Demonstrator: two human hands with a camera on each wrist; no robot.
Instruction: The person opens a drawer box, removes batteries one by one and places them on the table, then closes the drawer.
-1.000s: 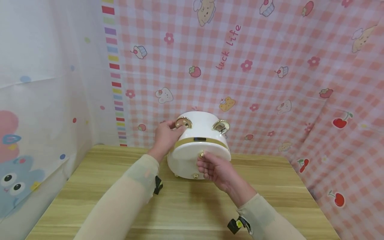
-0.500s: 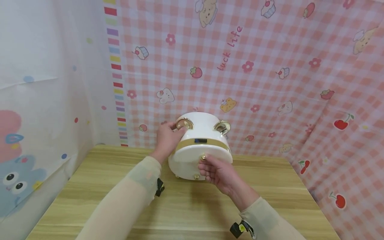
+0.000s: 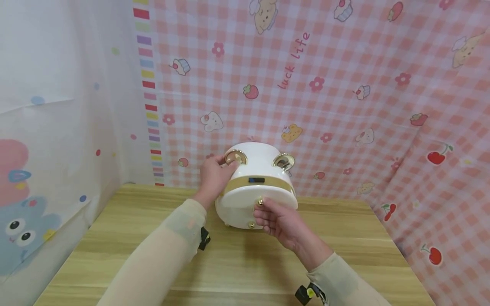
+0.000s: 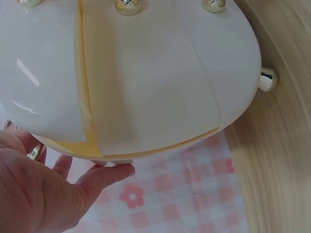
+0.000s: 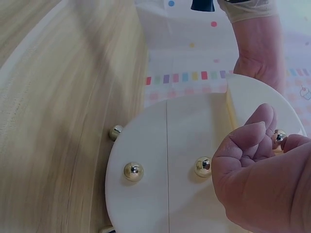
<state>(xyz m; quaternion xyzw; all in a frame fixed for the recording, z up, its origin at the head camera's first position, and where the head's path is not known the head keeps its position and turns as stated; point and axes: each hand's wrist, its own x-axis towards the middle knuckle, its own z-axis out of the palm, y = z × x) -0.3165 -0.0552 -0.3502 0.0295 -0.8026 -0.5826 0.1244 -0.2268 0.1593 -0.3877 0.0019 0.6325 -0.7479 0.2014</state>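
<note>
A white rounded drawer box (image 3: 260,159) with gold knobs stands on the wooden table. Its top drawer (image 5: 257,97) is pulled partly out, and a dark blue item (image 3: 256,180) shows in the gap behind the front. My left hand (image 3: 217,174) holds the gold ear-shaped ring (image 3: 236,157) at the box's upper left. With thumb and finger, my right hand (image 3: 281,221) pinches the top drawer's gold knob (image 3: 260,202), its other fingers curled. Below, the middle knob (image 5: 203,167) and lowest knob (image 5: 133,171) sit on drawers that are pushed in.
A second gold ear ring (image 3: 284,162) rises at the box's upper right. Close behind the box hangs a pink checked cloth (image 3: 245,110), and a white printed cloth (image 3: 57,127) hangs at the left. The wooden table (image 3: 237,272) extends in front of the box.
The top drawer has come slightly farther out with my right hand on its knob, widening the gap behind its front. My left hand keeps its hold on the ring.
</note>
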